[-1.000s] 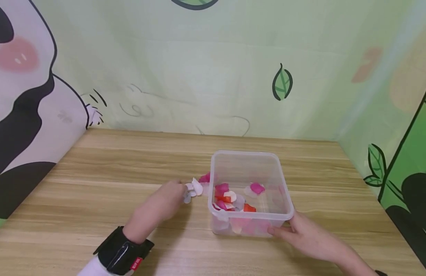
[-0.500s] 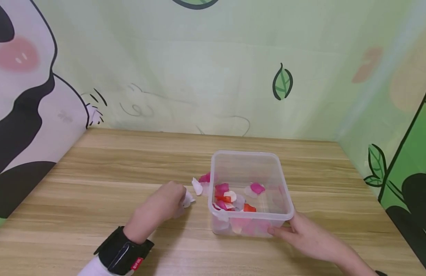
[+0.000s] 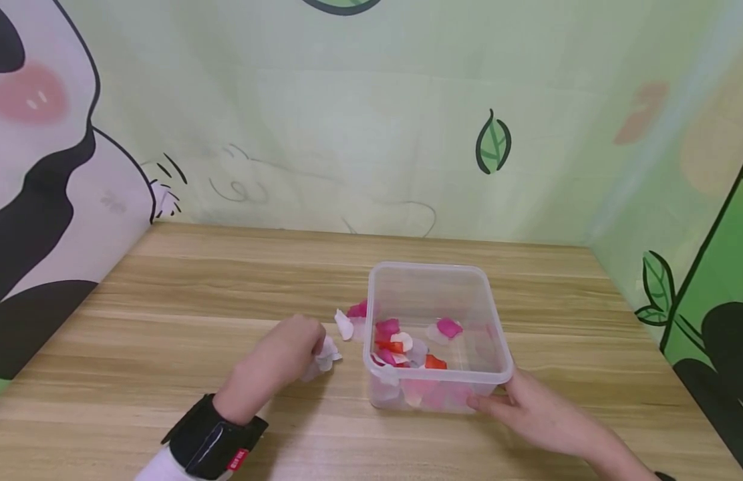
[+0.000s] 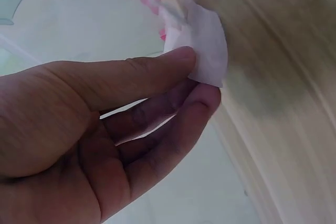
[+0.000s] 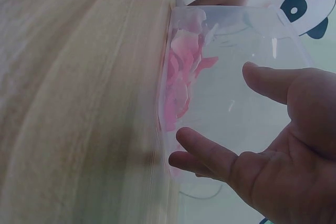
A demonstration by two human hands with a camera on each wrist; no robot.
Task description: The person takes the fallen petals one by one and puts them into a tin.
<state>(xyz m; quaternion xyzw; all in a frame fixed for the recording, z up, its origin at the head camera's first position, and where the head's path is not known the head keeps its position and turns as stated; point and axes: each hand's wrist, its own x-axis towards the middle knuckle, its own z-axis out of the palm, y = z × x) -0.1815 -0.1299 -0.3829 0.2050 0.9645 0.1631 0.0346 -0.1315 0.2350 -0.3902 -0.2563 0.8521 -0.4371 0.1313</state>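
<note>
My left hand (image 3: 284,351) is low over the table, pinching white petals (image 3: 325,357) between thumb and fingertips. The left wrist view shows a white petal (image 4: 206,43) at the thumb tip. My right hand (image 3: 540,407) rests against the near right corner of a clear plastic box (image 3: 440,375). In the right wrist view its thumb and fingers (image 5: 210,153) are spread fairly straight along the wall. Inside the box lie loose petals, including a magenta petal (image 3: 448,327) and a red petal (image 3: 435,362). Beside its left wall are a white petal (image 3: 344,325) and another magenta petal (image 3: 357,309).
The wood-grain table (image 3: 227,280) extends around the box and both hands. Behind it hangs a pale green backdrop (image 3: 347,133) with printed leaves. A panda print (image 3: 41,167) covers the left side, and green printed shapes (image 3: 720,267) mark the right.
My left hand has drawn the white petals slightly nearer and to the left, apart from the white petal beside the box. The box and my right hand have stayed put.
</note>
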